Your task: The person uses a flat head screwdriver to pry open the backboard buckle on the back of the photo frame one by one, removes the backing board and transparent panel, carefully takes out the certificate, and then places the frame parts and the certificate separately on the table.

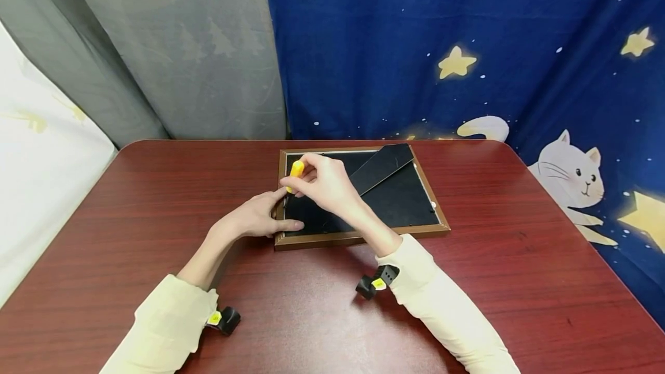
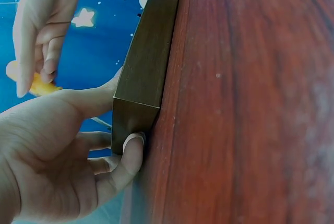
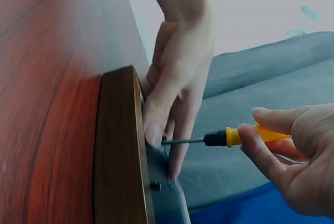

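Right hand pinches a yellow-handled screwdriver over the left side of a picture frame, which lies back up on a reddish-brown table. At the frame's near left corner, the left hand grips the edge, one digit resting across the black backing board. A black support flap slants over the board toward the far right corner, and the right wrist and forearm cross above the frame, screening part of the board from the head camera. Behind the table hang a grey curtain and a blue curtain with stars and a white cat; small black cameras ride at both cuffs.

The frame's front faces down, out of sight. The screwdriver's tip is lost beside the left hand's digits, and whether it meets a fastener cannot be told. Only the right wrist view clearly shows the metal shaft and black collar; the left wrist view alone reveals a fingertip curled against the frame's outer corner.
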